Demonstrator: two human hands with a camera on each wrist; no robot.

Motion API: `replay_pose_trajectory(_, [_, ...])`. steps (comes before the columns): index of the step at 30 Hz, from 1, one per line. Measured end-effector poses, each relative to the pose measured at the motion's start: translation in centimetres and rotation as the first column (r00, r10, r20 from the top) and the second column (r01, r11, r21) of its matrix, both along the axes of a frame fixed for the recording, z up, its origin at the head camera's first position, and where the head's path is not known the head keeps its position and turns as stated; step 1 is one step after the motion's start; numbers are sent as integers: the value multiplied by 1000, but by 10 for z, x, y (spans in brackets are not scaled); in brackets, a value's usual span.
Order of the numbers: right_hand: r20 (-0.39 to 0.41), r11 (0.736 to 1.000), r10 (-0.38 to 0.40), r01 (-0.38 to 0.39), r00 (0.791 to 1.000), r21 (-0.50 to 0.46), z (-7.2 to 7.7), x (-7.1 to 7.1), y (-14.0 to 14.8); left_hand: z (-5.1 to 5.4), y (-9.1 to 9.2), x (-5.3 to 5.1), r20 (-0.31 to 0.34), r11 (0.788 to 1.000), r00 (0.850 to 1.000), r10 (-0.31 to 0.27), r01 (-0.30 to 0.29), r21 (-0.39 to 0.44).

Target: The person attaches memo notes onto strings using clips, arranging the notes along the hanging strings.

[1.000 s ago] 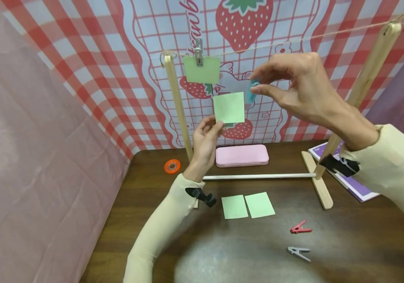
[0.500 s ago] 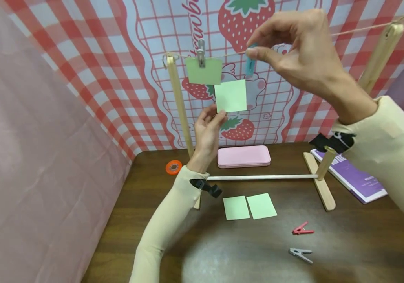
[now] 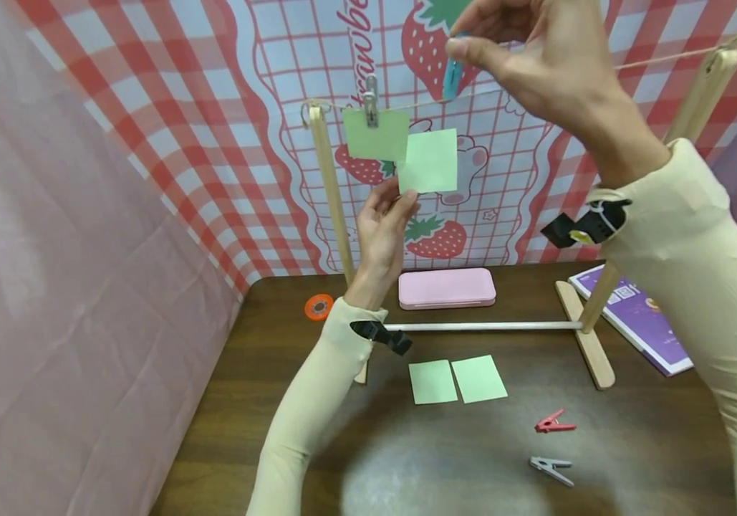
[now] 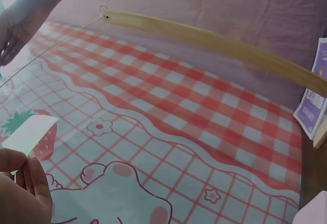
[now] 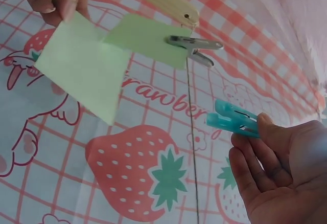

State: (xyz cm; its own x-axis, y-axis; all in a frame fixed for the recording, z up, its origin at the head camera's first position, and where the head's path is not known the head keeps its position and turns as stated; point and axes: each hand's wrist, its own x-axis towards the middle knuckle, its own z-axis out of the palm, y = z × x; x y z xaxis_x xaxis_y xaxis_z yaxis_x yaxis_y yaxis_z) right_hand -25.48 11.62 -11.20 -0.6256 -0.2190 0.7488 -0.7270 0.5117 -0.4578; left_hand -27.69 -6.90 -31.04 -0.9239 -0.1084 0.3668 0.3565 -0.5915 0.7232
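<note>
My left hand (image 3: 382,233) pinches a light green note (image 3: 429,161) by its lower left corner, below the string. Another green note (image 3: 374,135) hangs from the string (image 3: 665,60) in a grey clip (image 3: 371,104); the held note overlaps its edge in the right wrist view. Above the string, my right hand (image 3: 551,79) pinches a blue clothespin (image 3: 452,77) between thumb and fingers, its end pointing down towards the string. In the right wrist view the clothespin (image 5: 232,117) is apart from both notes.
Two green notes (image 3: 433,382) lie on the table (image 3: 458,466), with a red clip (image 3: 555,422) and a grey clip (image 3: 551,469) to their right. Behind are a pink case (image 3: 447,288), orange roll (image 3: 319,307), white bar (image 3: 484,327) and purple book (image 3: 648,322). Wooden posts (image 3: 332,193) hold the string.
My right hand has risen with the blue clothespin from below the string to above it. My left hand has lifted its note closer to the string and the hanging note.
</note>
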Motion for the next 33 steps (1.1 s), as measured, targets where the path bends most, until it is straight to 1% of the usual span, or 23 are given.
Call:
replay_pose_trajectory(6, [16,998,-19,18,1000,67,-4,-7,-6,4,4,5,-17,1000,1000,-23,24,17])
replay_pose_trajectory(9, [31,996,-10,7,999,84,-5,-9,-9,7,4,6,-34,999,999,-29,30,25])
replay_pose_trajectory(14, [15,994,13,-15,1000,110,-6,-13,-13,14,5,7,-61,998,997,-37,40,45])
replay_pose_trajectory(18, [16,990,2,-5,1000,141,-7,-16,-13,18,5,7,-64,997,997,-43,47,59])
replay_pose_trajectory(23, [40,988,11,-17,999,154,-12,-18,-14,17,5,7,-68,997,996,-56,59,53])
replay_pose_trajectory(27, [55,986,12,-21,998,163,-14,-19,-15,18,5,8,-96,996,992,-77,81,37])
replay_pose_trajectory(33, [54,982,9,-19,999,186,-15,-19,-15,21,5,10,-136,993,985,-106,110,28])
